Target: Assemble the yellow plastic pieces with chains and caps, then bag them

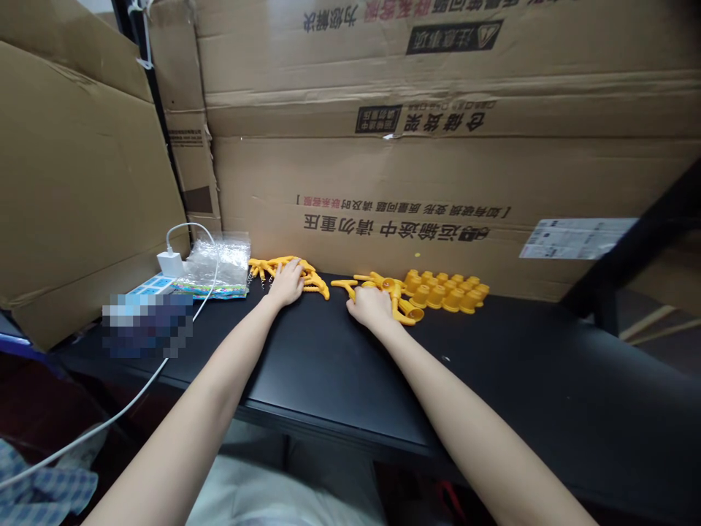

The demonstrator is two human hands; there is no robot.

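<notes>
My left hand (288, 283) lies over a group of yellow plastic pieces (316, 280) at the back of the black table, its fingers stretched forward on them. Small metal springs (263, 283) show beside that hand. To the right, my right hand (372, 305) is closed among more yellow plastic parts (404, 310), some branched and one like a cup. Its curled fingers face away from me, so what they grip is hidden. Rows of yellow cup-shaped pieces (446, 292) stand just right of it.
Large cardboard sheets (355, 168) wall the back and left of the black table (339, 387). At left are a clear plastic bag (219, 259), a power strip (150, 285) with a white charger (170, 264), and a white cable (131, 400) hanging over the edge. A black post (629, 248) rises at right.
</notes>
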